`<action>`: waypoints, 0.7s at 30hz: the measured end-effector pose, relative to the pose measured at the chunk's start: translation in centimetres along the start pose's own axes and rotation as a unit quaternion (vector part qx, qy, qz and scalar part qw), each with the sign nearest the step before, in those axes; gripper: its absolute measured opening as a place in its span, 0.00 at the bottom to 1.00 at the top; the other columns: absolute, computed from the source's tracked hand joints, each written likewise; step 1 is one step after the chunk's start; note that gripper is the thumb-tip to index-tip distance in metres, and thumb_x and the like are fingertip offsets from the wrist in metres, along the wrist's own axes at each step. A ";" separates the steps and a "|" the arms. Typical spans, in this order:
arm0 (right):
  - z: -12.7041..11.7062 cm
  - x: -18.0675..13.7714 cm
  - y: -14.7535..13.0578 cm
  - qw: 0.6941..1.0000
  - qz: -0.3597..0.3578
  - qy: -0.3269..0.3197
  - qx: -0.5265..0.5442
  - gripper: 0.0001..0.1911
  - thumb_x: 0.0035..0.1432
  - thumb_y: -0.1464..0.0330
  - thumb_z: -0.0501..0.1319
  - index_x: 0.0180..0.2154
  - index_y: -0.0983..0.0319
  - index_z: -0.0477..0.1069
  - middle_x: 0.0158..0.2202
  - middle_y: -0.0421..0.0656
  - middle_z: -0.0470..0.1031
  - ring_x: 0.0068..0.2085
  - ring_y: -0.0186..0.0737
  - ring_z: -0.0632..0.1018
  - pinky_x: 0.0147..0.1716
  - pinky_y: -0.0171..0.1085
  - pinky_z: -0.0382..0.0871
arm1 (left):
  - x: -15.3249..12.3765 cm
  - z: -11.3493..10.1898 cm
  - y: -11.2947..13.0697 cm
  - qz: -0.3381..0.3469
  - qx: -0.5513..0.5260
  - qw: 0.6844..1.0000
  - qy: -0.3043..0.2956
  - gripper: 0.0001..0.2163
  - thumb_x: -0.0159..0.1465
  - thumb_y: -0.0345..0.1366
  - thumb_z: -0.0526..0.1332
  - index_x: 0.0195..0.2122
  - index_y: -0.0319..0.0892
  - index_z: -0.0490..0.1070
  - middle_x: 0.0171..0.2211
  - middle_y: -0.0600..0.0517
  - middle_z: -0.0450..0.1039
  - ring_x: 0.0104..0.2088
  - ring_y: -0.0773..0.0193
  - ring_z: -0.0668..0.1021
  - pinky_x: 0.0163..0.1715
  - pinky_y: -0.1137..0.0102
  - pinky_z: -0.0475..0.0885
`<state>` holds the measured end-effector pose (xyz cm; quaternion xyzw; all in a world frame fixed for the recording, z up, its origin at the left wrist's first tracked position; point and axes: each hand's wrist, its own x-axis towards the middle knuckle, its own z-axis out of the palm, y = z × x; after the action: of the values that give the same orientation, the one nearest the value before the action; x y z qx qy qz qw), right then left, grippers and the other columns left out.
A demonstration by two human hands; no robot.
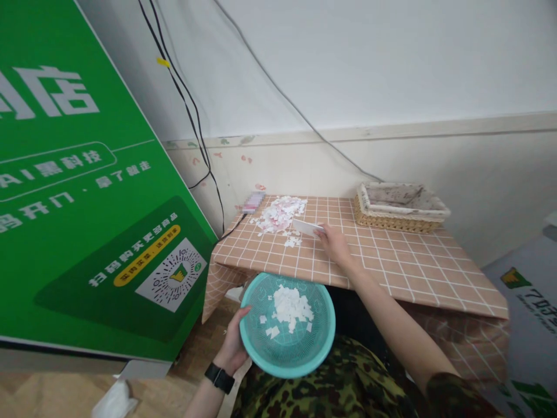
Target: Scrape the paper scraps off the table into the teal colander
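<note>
My left hand [232,343] grips the rim of a teal plastic basket [256,348], held just below the table's front edge. White paper scraps [290,306] lie inside the basket. My right hand [335,242] reaches over the table and holds a white card [305,227] by its edge. The card stands beside a pile of white and pink paper scraps [281,213] on the checked tablecloth [391,261].
A wicker tray [398,204] lined with cloth sits at the table's back right. A small pink object [253,201] lies at the back left corner. A large green sign [78,191] leans on the left. Black cables [191,122] hang down the wall.
</note>
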<state>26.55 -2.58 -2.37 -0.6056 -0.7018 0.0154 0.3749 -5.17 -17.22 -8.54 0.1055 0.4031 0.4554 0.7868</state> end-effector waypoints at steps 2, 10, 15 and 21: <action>-0.1 -0.3 -0.1 1.000 -0.010 0.002 0.016 0.17 0.63 0.60 0.47 0.47 0.60 0.66 0.32 0.46 0.76 0.30 0.43 0.75 0.29 0.37 0.62 | -0.1 0.1 0.0 0.014 0.007 1.000 0.002 0.16 0.56 0.37 0.60 0.42 0.32 0.73 0.35 0.40 0.79 0.38 0.48 0.79 0.45 0.55 0.68; -0.3 -0.8 0.5 0.998 0.028 0.048 0.011 0.18 0.63 0.59 0.46 0.45 0.59 0.68 0.31 0.45 0.76 0.29 0.43 0.74 0.27 0.37 0.60 | -0.6 0.6 -0.1 0.022 -0.020 0.999 0.029 0.13 0.55 0.35 0.60 0.40 0.33 0.73 0.34 0.41 0.79 0.38 0.50 0.79 0.44 0.56 0.70; 0.0 -0.5 1.0 0.998 0.044 0.047 0.015 0.18 0.61 0.56 0.47 0.39 0.60 0.69 0.26 0.44 0.73 0.26 0.41 0.72 0.25 0.36 0.59 | -0.5 0.6 -0.1 0.034 -0.023 0.999 0.025 0.13 0.55 0.34 0.60 0.40 0.33 0.73 0.34 0.42 0.79 0.36 0.52 0.79 0.43 0.58 0.70; 0.2 0.2 0.8 0.993 0.070 0.071 0.065 0.18 0.58 0.57 0.51 0.40 0.63 0.68 0.30 0.47 0.74 0.29 0.44 0.73 0.28 0.39 0.63 | -0.5 0.4 0.0 0.030 -0.004 1.000 -0.002 0.15 0.56 0.36 0.60 0.42 0.32 0.73 0.36 0.40 0.79 0.39 0.49 0.79 0.44 0.56 0.70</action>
<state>27.09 -2.11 -2.78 -0.6274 -0.6268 0.0443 0.4599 -4.99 -17.54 -8.02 0.1150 0.3964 0.4802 0.7740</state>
